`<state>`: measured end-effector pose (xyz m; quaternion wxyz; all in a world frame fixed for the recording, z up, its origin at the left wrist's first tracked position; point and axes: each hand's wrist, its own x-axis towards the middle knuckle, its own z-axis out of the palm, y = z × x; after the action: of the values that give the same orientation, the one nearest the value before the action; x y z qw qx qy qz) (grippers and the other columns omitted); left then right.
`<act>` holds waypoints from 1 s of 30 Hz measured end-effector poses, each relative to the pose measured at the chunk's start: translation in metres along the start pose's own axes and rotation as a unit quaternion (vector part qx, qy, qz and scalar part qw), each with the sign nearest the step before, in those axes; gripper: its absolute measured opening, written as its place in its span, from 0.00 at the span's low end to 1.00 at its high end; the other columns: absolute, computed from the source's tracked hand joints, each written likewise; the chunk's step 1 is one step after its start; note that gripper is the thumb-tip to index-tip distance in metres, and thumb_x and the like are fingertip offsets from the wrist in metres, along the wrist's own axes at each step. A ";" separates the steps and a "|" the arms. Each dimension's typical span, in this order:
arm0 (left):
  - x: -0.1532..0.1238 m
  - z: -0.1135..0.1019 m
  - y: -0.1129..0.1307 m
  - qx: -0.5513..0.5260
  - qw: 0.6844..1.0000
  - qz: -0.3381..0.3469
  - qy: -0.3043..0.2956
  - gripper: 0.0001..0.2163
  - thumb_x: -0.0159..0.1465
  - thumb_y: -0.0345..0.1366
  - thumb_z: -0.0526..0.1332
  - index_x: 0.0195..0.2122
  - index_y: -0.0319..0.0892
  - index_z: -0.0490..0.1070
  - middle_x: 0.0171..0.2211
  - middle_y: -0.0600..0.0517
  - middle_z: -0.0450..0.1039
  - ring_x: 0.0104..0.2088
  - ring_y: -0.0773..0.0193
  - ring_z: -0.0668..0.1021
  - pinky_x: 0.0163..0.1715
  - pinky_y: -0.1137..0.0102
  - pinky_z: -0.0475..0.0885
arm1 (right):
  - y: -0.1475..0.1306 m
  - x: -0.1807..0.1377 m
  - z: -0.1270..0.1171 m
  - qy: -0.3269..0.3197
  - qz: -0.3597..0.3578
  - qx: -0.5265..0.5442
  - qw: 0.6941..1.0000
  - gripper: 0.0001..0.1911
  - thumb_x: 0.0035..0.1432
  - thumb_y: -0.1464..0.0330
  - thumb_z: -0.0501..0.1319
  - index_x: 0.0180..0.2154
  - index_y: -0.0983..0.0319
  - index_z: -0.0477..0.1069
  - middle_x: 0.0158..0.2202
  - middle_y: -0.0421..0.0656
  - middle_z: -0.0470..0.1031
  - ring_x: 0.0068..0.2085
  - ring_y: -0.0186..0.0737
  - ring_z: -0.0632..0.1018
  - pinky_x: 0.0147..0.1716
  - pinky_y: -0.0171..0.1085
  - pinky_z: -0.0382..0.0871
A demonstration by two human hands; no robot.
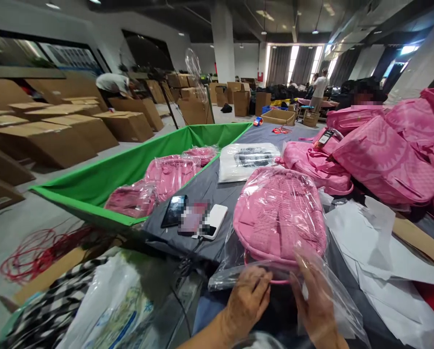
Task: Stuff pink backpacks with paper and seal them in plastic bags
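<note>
Two bare hands work at the near end of a pink backpack (pixel 280 208) in a clear plastic bag (pixel 222 278), lying on the grey-covered worktop (pixel 202 189) close to its near edge. Left hand (pixel 248 303): fingers curled together at the film's edge; cannot tell if they really clamp it. Right hand (pixel 313 293): thumb and fingers apart, against the film and the backpack's near end. Risks, my judgement: thin film could tear or stretch if pulled hard over the backpack's bulk; slack film could bunch or snag on the pink strip sticking out at the near end; a tug toward the person could drag the load off the edge; a sideways shove left could knock the white device (pixel 217 218) or its cable, right could crumple the white sheets (pixel 365 247). Look: backpack rounded, plump, patterned pink, rim-like seam around the front; film glossy, wrinkled, throwing streaky highlights that blur the pattern; loose film spreads out at both near corners, flat left, draped near the right wrist.
</note>
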<state>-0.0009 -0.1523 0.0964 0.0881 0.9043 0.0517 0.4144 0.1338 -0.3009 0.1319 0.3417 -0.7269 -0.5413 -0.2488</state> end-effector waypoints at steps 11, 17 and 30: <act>0.038 0.020 -0.042 0.097 0.982 0.063 -0.148 0.19 0.74 0.39 0.54 0.61 0.33 0.67 0.58 0.37 0.74 0.62 0.54 0.73 0.61 0.58 0.71 | 0.067 -0.029 0.040 -0.082 -0.165 -0.168 0.969 0.30 0.66 0.68 0.56 0.69 0.60 0.60 0.58 0.53 0.76 0.60 0.62 0.74 0.55 0.55 0.70; 0.065 0.030 -0.048 0.124 0.952 0.133 -0.245 0.07 0.70 0.26 0.58 0.41 0.33 0.75 0.36 0.44 0.80 0.38 0.60 0.82 0.42 0.68 0.77 | 0.070 0.001 0.049 -0.113 -0.168 -0.202 0.958 0.23 0.63 0.64 0.58 0.57 0.64 0.73 0.49 0.54 0.81 0.46 0.56 0.81 0.47 0.51 0.71; 0.070 0.016 -0.052 0.123 0.948 0.037 -0.292 0.16 0.71 0.36 0.59 0.58 0.36 0.70 0.59 0.40 0.73 0.58 0.50 0.75 0.54 0.55 0.74 | 0.105 0.025 0.057 -0.226 -0.063 -0.096 0.967 0.19 0.61 0.59 0.56 0.42 0.58 0.83 0.37 0.47 0.85 0.37 0.51 0.84 0.36 0.43 0.78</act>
<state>0.0560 -0.0917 0.1278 -0.0282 0.9908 0.0405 0.1259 0.2412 -0.2611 0.0895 0.1233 -0.7581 -0.6225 -0.1502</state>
